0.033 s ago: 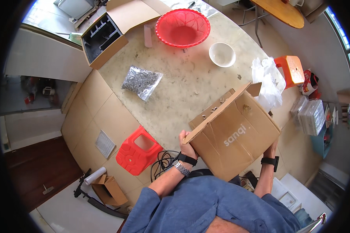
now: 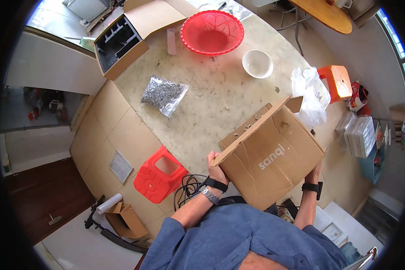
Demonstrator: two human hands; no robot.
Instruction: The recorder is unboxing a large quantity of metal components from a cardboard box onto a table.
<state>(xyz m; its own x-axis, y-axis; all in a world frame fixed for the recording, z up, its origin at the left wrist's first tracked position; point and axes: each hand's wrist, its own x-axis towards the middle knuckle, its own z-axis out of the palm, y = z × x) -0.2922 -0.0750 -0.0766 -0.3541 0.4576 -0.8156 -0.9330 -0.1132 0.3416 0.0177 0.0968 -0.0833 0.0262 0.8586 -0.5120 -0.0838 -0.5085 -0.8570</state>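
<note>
A brown cardboard box [image 2: 270,164] is tilted at the table's near edge, its opening turned toward the tabletop. My left hand [image 2: 216,166] grips the box's left corner, thumb over the edge. At the lower right side, my right hand [image 2: 316,172] holds the box from beneath, its fingers mostly hidden. Several small curved metal pieces [image 2: 247,128] lie on the box's far flap. Past the box, a clear bag of small grey pieces [image 2: 163,95] rests on the table.
The stone-like table [image 2: 202,112] bears a red plastic basket [image 2: 211,35], a white bowl [image 2: 257,64] and an open carton with black inserts [image 2: 118,45]. White plastic bags [image 2: 309,94] hang by its right edge. A red stool [image 2: 159,175] and an orange stool [image 2: 337,83] flank it.
</note>
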